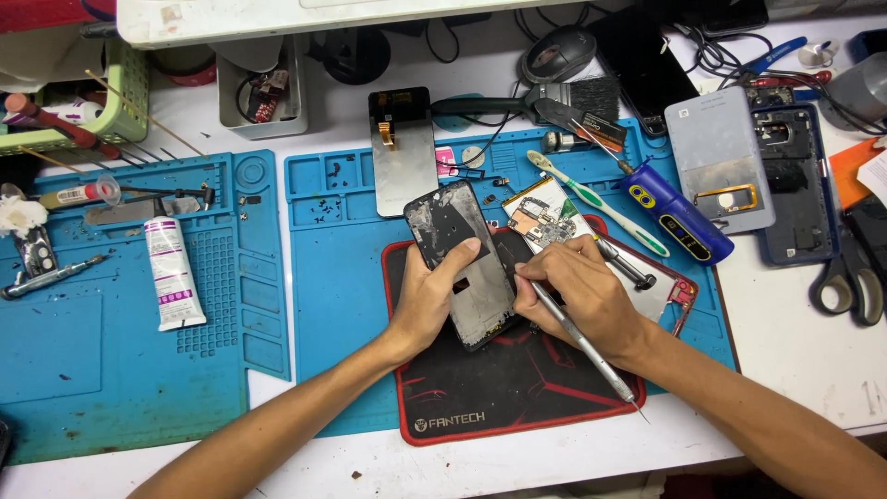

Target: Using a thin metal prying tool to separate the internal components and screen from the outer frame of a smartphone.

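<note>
A white glue tube (172,274) with a purple label lies left of the black mouse pad (480,393); a detached grey display panel (403,148) lies above it.

Bright, even overhead light; soft shadows; edges perhaps slightly distorted.

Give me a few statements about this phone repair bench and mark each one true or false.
1. The left hand grips the opened phone frame. True.
2. The right hand holds a pair of scissors. False: it holds a slim metal tool; the scissors lie on the table at the far right.
3. A white tube lies on the left blue mat. True.
4. The toothbrush is in the left hand. False: it lies on the blue mat beyond the hands.
</note>
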